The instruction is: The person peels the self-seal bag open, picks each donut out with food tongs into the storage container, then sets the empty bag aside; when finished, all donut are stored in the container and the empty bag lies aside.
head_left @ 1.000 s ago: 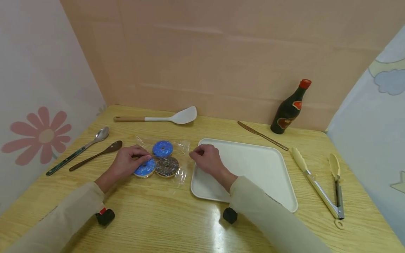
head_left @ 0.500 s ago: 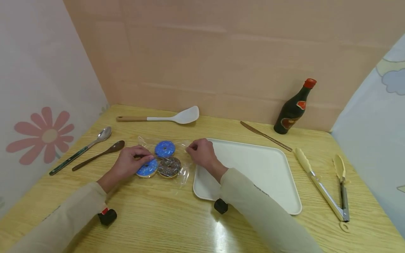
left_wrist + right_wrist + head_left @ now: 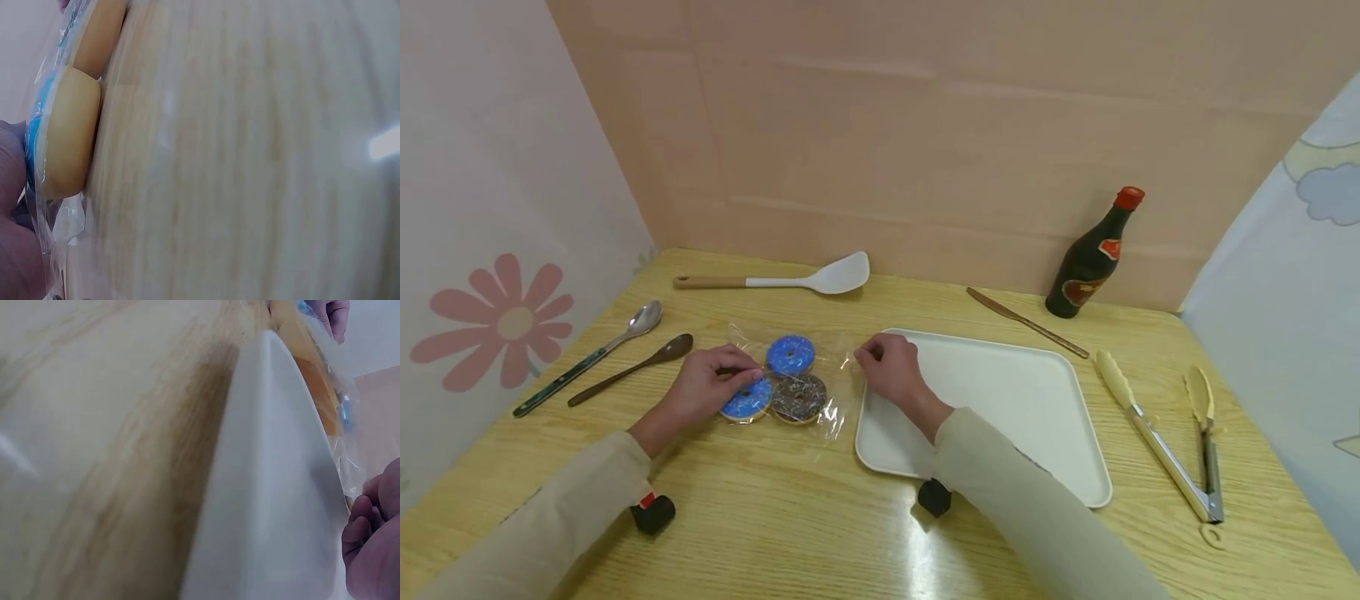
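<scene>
A clear plastic bag (image 3: 842,392) lies on the table in the head view, with three toy donuts inside. Two carry blue icing: the rear blue donut (image 3: 790,356) and the left blue donut (image 3: 747,398). Beside them is a brown sprinkled donut (image 3: 799,398). My left hand (image 3: 703,383) pinches the bag's left side, its thumb over the left blue donut. With thumb and fingers together, my right hand (image 3: 895,367) holds the bag's right end above the tray's left edge. The left wrist view shows a donut's pale side (image 3: 72,134) through the film.
A white tray (image 3: 1000,400) stands right of the bag. Behind lie a white spatula (image 3: 838,275) and a brown knife (image 3: 1026,321); a dark bottle (image 3: 1086,262) leans rear right. Tongs (image 3: 1165,442) lie far right, a metal spoon (image 3: 591,358) and a wooden spoon (image 3: 632,371) left.
My right hand shifts a little left, then back right, and the bag's right end looks more stretched out. The left hand and the donuts stay nearly in place.
</scene>
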The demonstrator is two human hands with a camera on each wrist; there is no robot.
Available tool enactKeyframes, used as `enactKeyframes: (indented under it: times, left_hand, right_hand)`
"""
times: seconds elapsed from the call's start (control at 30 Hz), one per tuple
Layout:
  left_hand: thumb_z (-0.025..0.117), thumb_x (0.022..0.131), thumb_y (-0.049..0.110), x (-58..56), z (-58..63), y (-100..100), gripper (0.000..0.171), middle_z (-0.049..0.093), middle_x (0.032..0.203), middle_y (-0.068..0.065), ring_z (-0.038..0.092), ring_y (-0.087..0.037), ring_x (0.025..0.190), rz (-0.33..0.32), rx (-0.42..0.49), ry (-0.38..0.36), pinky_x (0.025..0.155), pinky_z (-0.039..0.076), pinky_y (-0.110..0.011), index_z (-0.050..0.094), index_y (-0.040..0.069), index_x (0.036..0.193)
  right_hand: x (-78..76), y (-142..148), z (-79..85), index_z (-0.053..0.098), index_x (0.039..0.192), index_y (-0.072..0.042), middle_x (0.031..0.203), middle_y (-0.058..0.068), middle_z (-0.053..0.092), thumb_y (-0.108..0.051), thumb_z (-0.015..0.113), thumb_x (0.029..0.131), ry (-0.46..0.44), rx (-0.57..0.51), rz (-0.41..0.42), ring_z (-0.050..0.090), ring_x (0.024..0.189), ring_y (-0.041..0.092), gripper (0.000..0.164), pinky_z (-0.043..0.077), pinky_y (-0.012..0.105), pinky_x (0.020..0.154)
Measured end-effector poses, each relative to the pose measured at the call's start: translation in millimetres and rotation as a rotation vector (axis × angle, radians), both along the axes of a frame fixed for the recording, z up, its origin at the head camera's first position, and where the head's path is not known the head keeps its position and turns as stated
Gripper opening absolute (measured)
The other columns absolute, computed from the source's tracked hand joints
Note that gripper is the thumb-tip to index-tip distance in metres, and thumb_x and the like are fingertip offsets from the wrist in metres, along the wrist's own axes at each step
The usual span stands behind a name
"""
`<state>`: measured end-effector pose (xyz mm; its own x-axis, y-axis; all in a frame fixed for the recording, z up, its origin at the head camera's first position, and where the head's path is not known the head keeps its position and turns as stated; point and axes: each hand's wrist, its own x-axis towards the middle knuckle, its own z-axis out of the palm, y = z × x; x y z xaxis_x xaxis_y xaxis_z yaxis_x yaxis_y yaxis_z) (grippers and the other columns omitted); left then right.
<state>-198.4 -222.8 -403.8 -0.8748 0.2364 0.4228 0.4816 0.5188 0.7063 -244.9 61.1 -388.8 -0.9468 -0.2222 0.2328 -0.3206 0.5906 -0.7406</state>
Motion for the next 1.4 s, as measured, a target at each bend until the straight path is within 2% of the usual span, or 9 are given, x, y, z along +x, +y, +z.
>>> enactKeyframes:
  times: [0.33, 0.47, 0.6, 0.7, 0.8, 0.93, 1.07, 1.2, 1.4]
  left_hand:
    - [0.069, 0.087, 0.005, 0.2, -2.5, -2, 0.006, 0.066, 0.086, -0.001, 0.061, -0.014, 0.080, 0.020, -0.006, -0.004, 0.068, 0.050, -0.021, 0.076, 0.006, 0.086]
    - [0.069, 0.087, 0.005, 1.1, -2.1, -3, 0.006, 0.066, 0.086, -0.001, 0.061, -0.013, 0.081, 0.027, 0.001, -0.014, 0.068, 0.050, -0.020, 0.075, 0.005, 0.086]
    - [0.069, 0.087, 0.004, 1.7, -0.8, -4, 0.006, 0.065, 0.086, -0.001, 0.061, -0.011, 0.080, 0.028, -0.003, -0.020, 0.068, 0.050, -0.019, 0.075, 0.005, 0.086]
    - [0.069, 0.087, 0.004, 2.0, 1.0, -4, 0.006, 0.065, 0.086, 0.000, 0.061, -0.010, 0.079, 0.025, -0.010, -0.011, 0.068, 0.050, -0.019, 0.075, 0.005, 0.086]
    - [0.070, 0.086, 0.006, 2.1, 2.9, -4, 0.005, 0.064, 0.085, 0.001, 0.061, -0.011, 0.078, 0.033, -0.026, 0.006, 0.065, 0.051, -0.022, 0.075, 0.007, 0.086]
    - [0.071, 0.086, 0.008, 1.6, 3.9, -4, 0.006, 0.063, 0.086, 0.002, 0.060, -0.012, 0.077, 0.041, -0.077, 0.017, 0.061, 0.049, -0.025, 0.075, 0.006, 0.089]
    - [0.069, 0.088, 0.009, 0.3, 3.7, -4, 0.009, 0.064, 0.087, 0.001, 0.059, -0.012, 0.074, 0.020, -0.105, -0.004, 0.057, 0.048, -0.026, 0.075, 0.005, 0.092]
    - [0.069, 0.088, 0.009, -0.9, 3.5, -4, 0.008, 0.064, 0.085, 0.002, 0.059, -0.011, 0.071, 0.003, -0.100, -0.007, 0.055, 0.047, -0.026, 0.075, 0.006, 0.090]
    - [0.067, 0.089, 0.006, -3.7, -0.6, -4, 0.008, 0.064, 0.084, 0.003, 0.061, -0.010, 0.076, 0.009, -0.093, 0.045, 0.065, 0.050, -0.021, 0.075, 0.007, 0.088]
  right_hand:
    - [3.0, 12, -2.2, 0.068, 0.080, -0.004, 0.067, -0.001, 0.060, -0.010, 0.066, 0.088, 0.002, -0.041, -0.038, 0.052, 0.061, 0.013, 0.010, 0.044, 0.027, 0.058]
    - [6.7, 18, -1.3, 0.069, 0.085, -0.005, 0.070, -0.001, 0.062, -0.010, 0.069, 0.087, 0.058, -0.023, -0.033, 0.053, 0.065, 0.013, 0.005, 0.044, 0.028, 0.062]
    - [13.3, 24, -0.9, 0.073, 0.089, -0.007, 0.080, 0.000, 0.065, -0.012, 0.071, 0.086, 0.164, 0.051, 0.069, 0.059, 0.072, 0.014, 0.006, 0.047, 0.028, 0.064]
    - [18.5, 27, -0.4, 0.075, 0.089, -0.008, 0.093, 0.002, 0.067, -0.015, 0.072, 0.086, 0.244, 0.149, 0.182, 0.062, 0.087, 0.016, 0.009, 0.050, 0.032, 0.073]
    - [21.7, 28, -0.2, 0.076, 0.089, -0.008, 0.101, 0.005, 0.068, -0.016, 0.071, 0.086, 0.303, 0.243, 0.274, 0.059, 0.101, 0.019, 0.010, 0.047, 0.035, 0.085]
    - [22.9, 31, -1.2, 0.076, 0.088, -0.007, 0.101, 0.007, 0.069, -0.015, 0.071, 0.087, 0.376, 0.341, 0.353, 0.060, 0.101, 0.021, 0.010, 0.045, 0.036, 0.088]
    - [23.3, 33, -2.7, 0.076, 0.087, -0.006, 0.098, 0.006, 0.070, -0.013, 0.071, 0.086, 0.434, 0.390, 0.387, 0.061, 0.097, 0.020, 0.009, 0.047, 0.034, 0.085]
    - [23.7, 35, -4.1, 0.076, 0.088, -0.006, 0.099, 0.006, 0.069, -0.012, 0.070, 0.086, 0.449, 0.396, 0.403, 0.061, 0.096, 0.020, 0.008, 0.047, 0.034, 0.084]
    - [24.0, 34, -3.8, 0.076, 0.089, -0.006, 0.099, 0.007, 0.069, -0.012, 0.069, 0.087, 0.443, 0.426, 0.413, 0.060, 0.097, 0.020, 0.009, 0.047, 0.034, 0.084]
